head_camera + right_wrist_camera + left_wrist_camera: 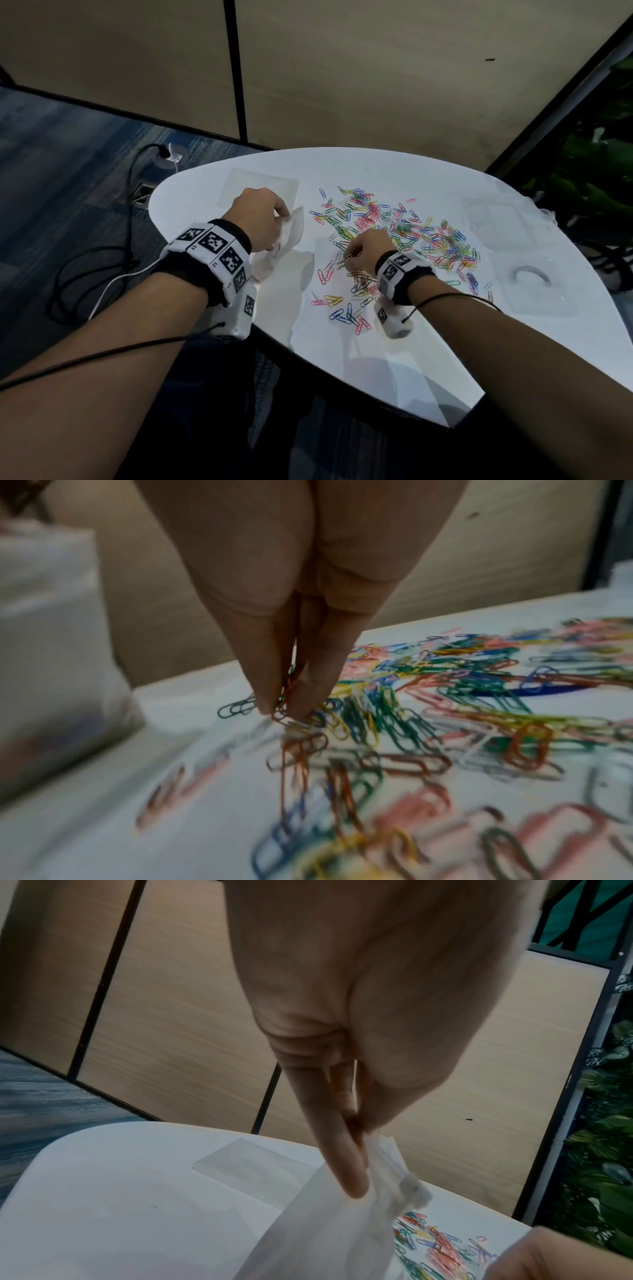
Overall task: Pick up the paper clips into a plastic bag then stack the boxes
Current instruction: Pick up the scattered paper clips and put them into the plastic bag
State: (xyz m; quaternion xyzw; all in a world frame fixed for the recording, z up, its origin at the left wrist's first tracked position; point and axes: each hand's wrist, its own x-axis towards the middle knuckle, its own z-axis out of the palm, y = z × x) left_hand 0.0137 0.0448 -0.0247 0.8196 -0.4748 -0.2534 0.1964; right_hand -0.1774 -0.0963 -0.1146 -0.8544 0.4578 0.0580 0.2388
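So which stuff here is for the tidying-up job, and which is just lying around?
For the job:
paper clips, some pinched by the right hand
plastic bag, held by the left hand
clear boxes

Just lying around:
black cable on the floor
green plants
wall panels

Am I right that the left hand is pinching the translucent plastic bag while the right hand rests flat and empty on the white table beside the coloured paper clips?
Not quite: the right hand is not flat and empty; its fingertips pinch a bunch of coloured paper clips from the pile, as the right wrist view shows. The left hand does pinch the translucent plastic bag over the white table.
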